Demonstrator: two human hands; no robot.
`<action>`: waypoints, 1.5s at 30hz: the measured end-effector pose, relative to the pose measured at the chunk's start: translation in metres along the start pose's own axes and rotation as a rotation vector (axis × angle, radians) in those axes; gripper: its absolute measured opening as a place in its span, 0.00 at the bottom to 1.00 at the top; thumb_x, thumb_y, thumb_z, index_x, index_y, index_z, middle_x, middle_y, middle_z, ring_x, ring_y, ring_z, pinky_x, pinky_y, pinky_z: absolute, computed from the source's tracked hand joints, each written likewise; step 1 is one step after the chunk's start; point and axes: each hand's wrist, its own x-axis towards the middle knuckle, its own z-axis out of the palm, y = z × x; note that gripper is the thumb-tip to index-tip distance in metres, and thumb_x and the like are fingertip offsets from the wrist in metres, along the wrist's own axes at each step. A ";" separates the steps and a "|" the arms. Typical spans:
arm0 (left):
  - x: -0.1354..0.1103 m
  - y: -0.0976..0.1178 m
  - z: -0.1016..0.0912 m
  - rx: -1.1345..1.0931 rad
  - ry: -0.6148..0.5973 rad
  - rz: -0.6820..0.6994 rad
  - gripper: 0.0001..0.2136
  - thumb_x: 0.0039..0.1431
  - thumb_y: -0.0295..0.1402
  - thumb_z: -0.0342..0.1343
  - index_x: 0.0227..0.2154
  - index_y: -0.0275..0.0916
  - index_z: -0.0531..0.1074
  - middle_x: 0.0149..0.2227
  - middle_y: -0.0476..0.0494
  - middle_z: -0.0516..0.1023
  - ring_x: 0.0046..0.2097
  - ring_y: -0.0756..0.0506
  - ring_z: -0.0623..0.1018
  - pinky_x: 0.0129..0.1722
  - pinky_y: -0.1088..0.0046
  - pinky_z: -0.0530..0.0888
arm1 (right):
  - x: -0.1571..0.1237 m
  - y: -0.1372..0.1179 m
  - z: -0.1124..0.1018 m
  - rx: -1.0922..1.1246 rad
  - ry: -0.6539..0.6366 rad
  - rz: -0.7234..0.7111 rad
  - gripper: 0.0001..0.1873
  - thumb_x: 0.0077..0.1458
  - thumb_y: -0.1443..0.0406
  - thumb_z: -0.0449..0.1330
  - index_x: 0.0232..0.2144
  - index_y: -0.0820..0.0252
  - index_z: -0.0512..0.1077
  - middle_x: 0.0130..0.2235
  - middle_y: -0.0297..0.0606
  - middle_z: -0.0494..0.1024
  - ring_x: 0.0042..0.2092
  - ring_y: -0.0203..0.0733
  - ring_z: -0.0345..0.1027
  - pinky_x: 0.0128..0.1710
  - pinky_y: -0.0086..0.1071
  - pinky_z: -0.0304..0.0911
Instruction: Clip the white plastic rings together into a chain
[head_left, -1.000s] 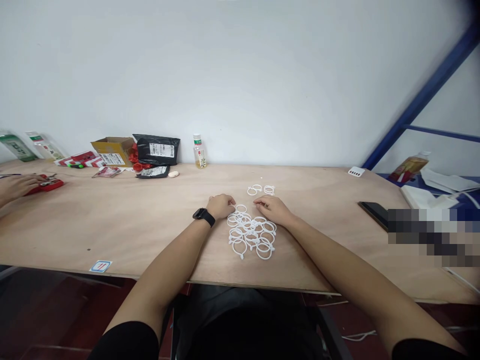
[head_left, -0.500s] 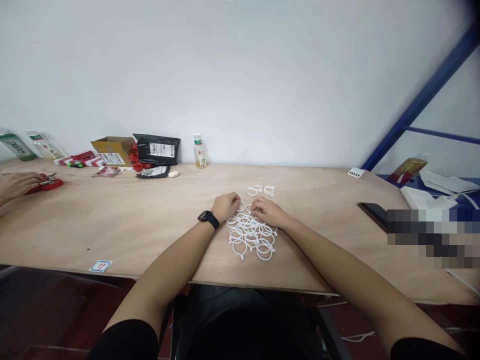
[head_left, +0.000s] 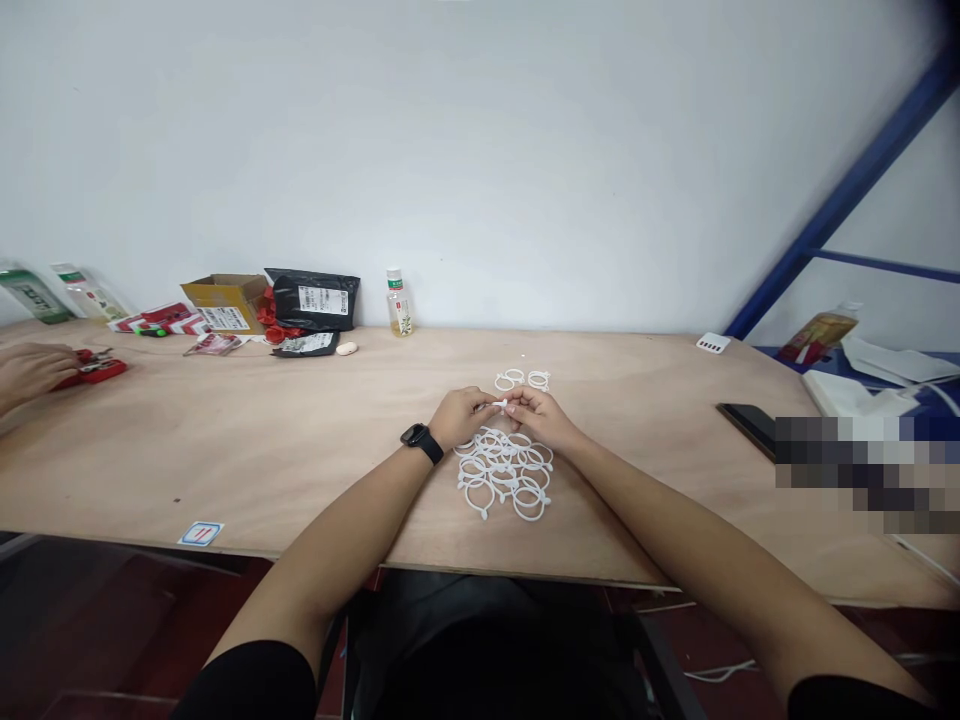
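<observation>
A small white plastic ring [head_left: 500, 404] is pinched between both hands just beyond a loose pile. My left hand [head_left: 459, 415], with a black watch on its wrist, closes its fingertips on the ring's left side. From the right, my right hand [head_left: 541, 415] grips the same ring with thumb and fingers. Much of this ring is hidden by the fingers. Closer to me lies the pile of white rings [head_left: 480, 497], overlapping, each with a small knob. Several more white rings [head_left: 538, 380] lie in two small groups behind my hands.
Along the wall stand a cardboard box [head_left: 217, 290], a black parcel bag [head_left: 319, 298] and a small bottle [head_left: 400, 305]. Another person's hand [head_left: 34, 372] rests by a red tool [head_left: 101, 371] at far left. A phone [head_left: 750, 428] lies at right.
My hands have come closer together and lifted slightly from the table, with a ring now held between them. The pile and the rings behind have stayed put.
</observation>
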 end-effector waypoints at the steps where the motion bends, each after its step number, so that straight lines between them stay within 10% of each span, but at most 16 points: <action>1: 0.000 0.000 -0.001 0.015 -0.007 0.010 0.12 0.62 0.38 0.52 0.39 0.40 0.79 0.30 0.45 0.76 0.32 0.50 0.72 0.36 0.74 0.67 | -0.001 0.000 0.000 -0.008 -0.004 -0.004 0.15 0.51 0.57 0.62 0.38 0.60 0.70 0.28 0.30 0.71 0.24 0.31 0.65 0.25 0.27 0.63; 22: 0.001 0.010 0.002 0.174 -0.140 0.086 0.16 0.63 0.44 0.51 0.34 0.40 0.79 0.32 0.43 0.77 0.37 0.47 0.75 0.41 0.72 0.67 | -0.005 -0.008 -0.002 -0.416 0.080 -0.067 0.11 0.48 0.71 0.50 0.24 0.60 0.72 0.17 0.31 0.72 0.21 0.36 0.68 0.24 0.27 0.63; 28: 0.002 0.001 0.000 0.107 0.148 -0.024 0.15 0.61 0.35 0.53 0.48 0.39 0.74 0.39 0.41 0.78 0.44 0.45 0.75 0.49 0.68 0.68 | 0.003 0.002 -0.011 -0.392 0.277 -0.117 0.19 0.56 0.64 0.52 0.48 0.59 0.73 0.38 0.39 0.80 0.29 0.38 0.73 0.33 0.32 0.69; 35: 0.005 -0.013 0.007 -0.306 0.275 -0.175 0.19 0.58 0.26 0.52 0.52 0.38 0.71 0.45 0.41 0.78 0.45 0.47 0.76 0.50 0.67 0.72 | 0.012 0.010 -0.030 -0.665 0.411 -0.186 0.20 0.51 0.65 0.59 0.47 0.59 0.73 0.48 0.45 0.75 0.34 0.40 0.69 0.39 0.38 0.69; 45: 0.008 0.001 0.013 -1.055 0.163 -0.490 0.25 0.42 0.40 0.70 0.42 0.32 0.72 0.35 0.41 0.80 0.35 0.48 0.79 0.34 0.72 0.76 | -0.005 -0.008 -0.002 -0.750 0.089 -0.428 0.17 0.55 0.61 0.60 0.48 0.53 0.72 0.46 0.42 0.75 0.28 0.36 0.64 0.35 0.36 0.66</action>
